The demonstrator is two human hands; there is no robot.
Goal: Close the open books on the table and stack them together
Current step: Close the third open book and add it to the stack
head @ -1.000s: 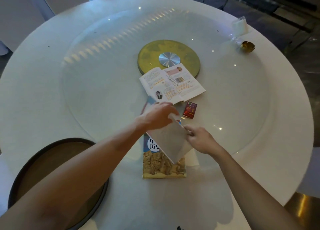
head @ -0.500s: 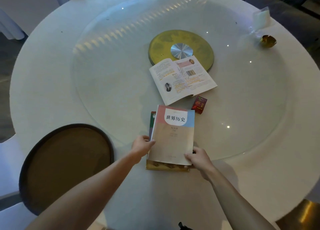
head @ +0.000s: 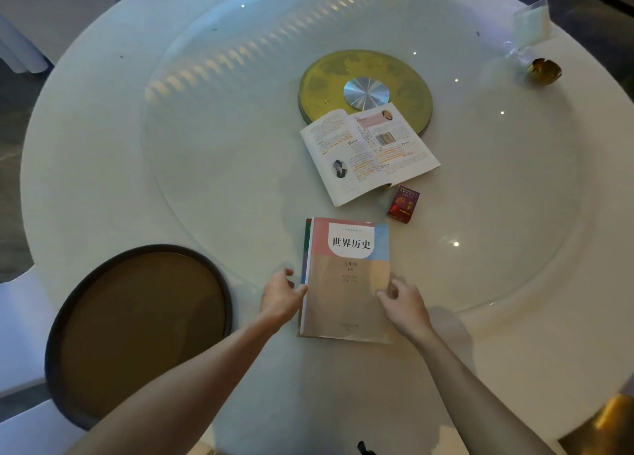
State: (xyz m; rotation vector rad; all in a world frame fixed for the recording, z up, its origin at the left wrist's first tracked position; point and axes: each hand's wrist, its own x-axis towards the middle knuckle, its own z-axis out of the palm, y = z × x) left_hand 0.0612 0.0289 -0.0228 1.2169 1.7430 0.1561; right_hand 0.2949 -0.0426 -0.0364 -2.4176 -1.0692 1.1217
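Observation:
A closed book with a pink, blue and tan cover [head: 348, 283] lies on top of another closed book [head: 306, 245], of which only a dark left edge shows. My left hand [head: 281, 295] touches the stack's left edge with its fingers curled. On the right edge rests my right hand [head: 403, 302], fingertips against the top cover. Farther away an open book [head: 367, 152] lies flat with its pages up, partly over a gold disc.
A small red box [head: 403, 203] sits between the open book and the stack. The gold disc [head: 365, 89] marks the centre of the round white table [head: 103, 152]. A dark round tray [head: 137, 327] lies at the near left. A small gold bowl [head: 545, 71] stands far right.
The top book has been shut and laid on the lower one. Both hands have slid to the stack's sides and squared it, so the lower book's picture no longer sticks out.

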